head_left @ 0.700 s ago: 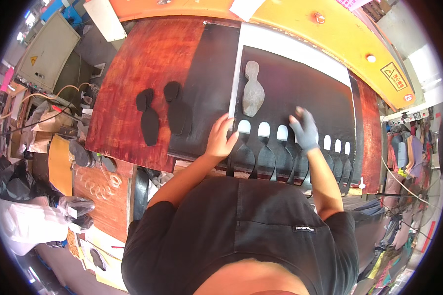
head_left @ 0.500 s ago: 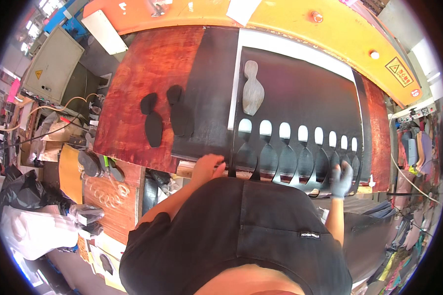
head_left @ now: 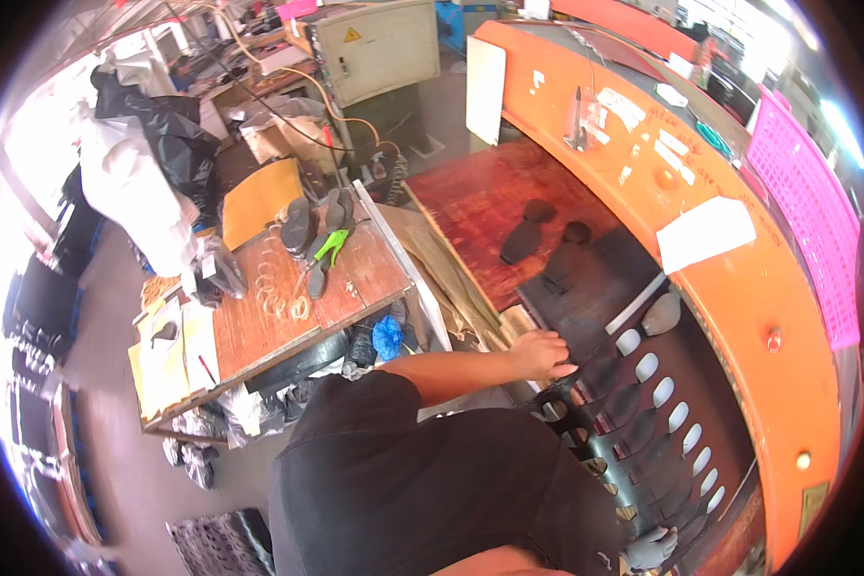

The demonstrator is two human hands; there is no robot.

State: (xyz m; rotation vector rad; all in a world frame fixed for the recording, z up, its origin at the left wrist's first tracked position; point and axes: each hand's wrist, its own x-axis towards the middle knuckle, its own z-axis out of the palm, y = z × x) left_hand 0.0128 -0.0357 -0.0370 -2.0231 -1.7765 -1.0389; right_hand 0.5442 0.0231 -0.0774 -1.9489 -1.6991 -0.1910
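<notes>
A black sheet (head_left: 730, 422) with a row of sole-shaped cut-outs lies on the red work board (head_left: 494, 216), its cut front part coming over the near edge toward my body. At its near left corner, my bare left hand (head_left: 542, 355) has its fingers closed on the edge. My right hand (head_left: 651, 549), in a grey glove, is low at the sheet's right end with curled fingers on it; my body partly hides it. A grey sole-shaped piece (head_left: 662, 314) rests on the sheet beyond the cut-outs. Two dark sole pieces (head_left: 523, 243) (head_left: 564, 269) lie farther left.
An orange machine beam (head_left: 720, 278) runs along the far side, with a white paper and a pink basket (head_left: 806, 211) on it. To my left stands a wooden table (head_left: 331, 298) with soles, a green-handled tool (head_left: 328, 248) and coiled cord. A grey cabinet (head_left: 379, 53) is behind.
My view has swung left, bringing the side table and floor into sight. My left hand has come onto the sheet's corner; my right hand stays at the right end.
</notes>
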